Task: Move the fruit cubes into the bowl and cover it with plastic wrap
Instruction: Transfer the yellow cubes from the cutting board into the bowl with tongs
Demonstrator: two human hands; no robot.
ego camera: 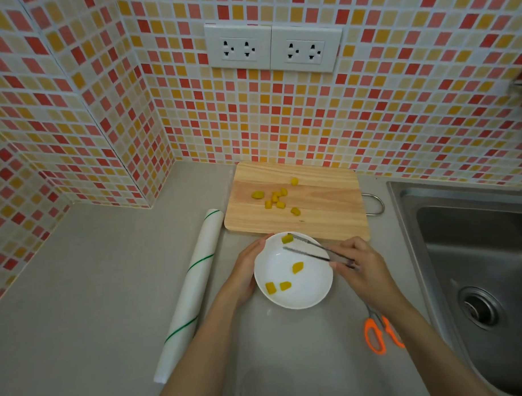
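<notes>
A white bowl point(310, 296) sits on the grey counter in front of a wooden cutting board point(328, 207). Several yellow fruit cubes point(274, 197) lie scattered on the board. Three cubes point(297, 267) lie inside the bowl, and a further cube point(287, 239) sits at the bowl's far rim by the tips of metal tongs point(309, 248), whose arms are spread apart. My right hand point(361, 264) grips the tongs' handle end at the bowl's right. My left hand point(244, 266) rests against the bowl's left side, fingers fairly straight. A roll of plastic wrap point(192, 292) lies left of the bowl.
Orange-handled scissors point(377, 333) lie on the counter under my right forearm. A steel sink point(478, 264) fills the right side. A tiled wall with two double sockets point(273, 47) stands behind the board, and a tiled corner juts out at the left.
</notes>
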